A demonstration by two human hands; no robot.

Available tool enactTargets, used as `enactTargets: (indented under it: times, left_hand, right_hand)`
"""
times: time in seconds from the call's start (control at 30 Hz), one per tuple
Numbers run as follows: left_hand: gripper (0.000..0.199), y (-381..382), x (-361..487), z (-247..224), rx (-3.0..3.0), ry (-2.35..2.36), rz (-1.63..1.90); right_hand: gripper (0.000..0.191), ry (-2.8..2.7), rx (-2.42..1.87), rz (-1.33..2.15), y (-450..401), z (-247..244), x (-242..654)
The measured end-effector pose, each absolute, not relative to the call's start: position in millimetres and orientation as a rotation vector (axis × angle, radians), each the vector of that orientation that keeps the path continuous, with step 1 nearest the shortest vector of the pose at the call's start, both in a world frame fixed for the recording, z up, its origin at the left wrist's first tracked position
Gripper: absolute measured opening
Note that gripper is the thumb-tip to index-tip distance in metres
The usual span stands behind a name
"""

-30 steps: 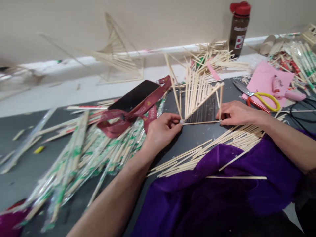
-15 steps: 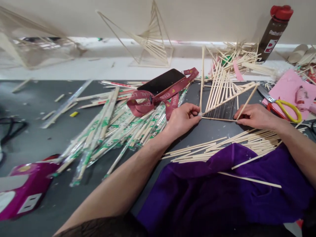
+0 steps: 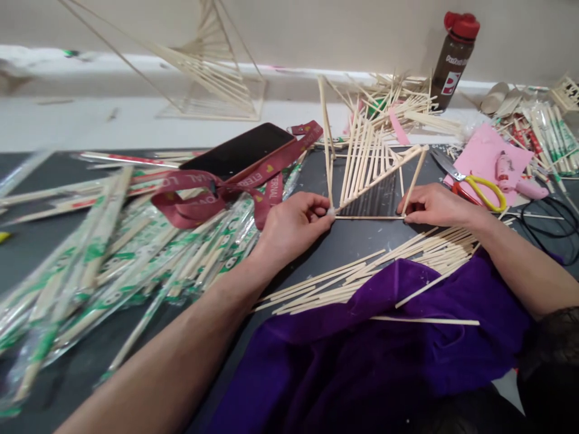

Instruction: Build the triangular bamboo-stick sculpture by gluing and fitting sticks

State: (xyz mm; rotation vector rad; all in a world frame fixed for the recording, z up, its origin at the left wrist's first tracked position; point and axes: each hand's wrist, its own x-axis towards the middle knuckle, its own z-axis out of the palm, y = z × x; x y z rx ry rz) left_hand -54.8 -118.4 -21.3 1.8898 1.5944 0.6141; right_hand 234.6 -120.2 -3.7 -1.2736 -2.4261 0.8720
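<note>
A small frame of wooden sticks [image 3: 367,158], with a fan of slanting sticks inside it, stands on the dark table in front of me. My left hand [image 3: 296,223] pinches its near left corner between thumb and fingertips. At the near right corner, my right hand [image 3: 434,205] grips the foot of a leaning stick [image 3: 415,179]. One thin stick [image 3: 368,217] runs along the bottom between both hands. Loose sticks [image 3: 335,283] lie just below, partly on a purple cloth [image 3: 362,367] over my lap.
Left lie wrapped chopsticks [image 3: 149,283] and a phone [image 3: 242,150] with a red lanyard [image 3: 190,199]. To the right are scissors [image 3: 470,184], pink paper [image 3: 479,150], a glue gun [image 3: 504,166] and a black cable [image 3: 543,226]. Behind stand a bottle [image 3: 455,66] and another stick structure [image 3: 217,72].
The view has swung to the right, so everything sits further left in the picture. Both hands keep hold of the same two corners of the stick frame.
</note>
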Motion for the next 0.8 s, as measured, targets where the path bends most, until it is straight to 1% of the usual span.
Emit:
enactTargets:
  times: [0.1, 0.17, 0.57, 0.8]
  left_hand:
    - [0.037, -118.3, -54.4, -20.6, 1.897, 1.605, 0.599]
    - [0.037, -118.0, -54.4, -20.5, 1.902, 1.607, 0.594]
    - [0.035, -116.2, -55.8, -22.1, 1.891, 1.601, 0.591]
    - [0.034, -117.7, -53.3, -18.7, 1.876, 1.61, 0.59]
  right_hand:
    - [0.015, -2.245, -1.307, 1.072, -120.3, -5.8, 239.1]
    - [0.015, -2.176, -1.292, 1.115, -120.4, -7.2, 240.2]
    - [0.014, -2.176, -1.213, 1.035, -121.4, -6.1, 234.5]
    - [0.012, -2.146, -1.264, 0.986, -122.5, -9.2, 234.5]
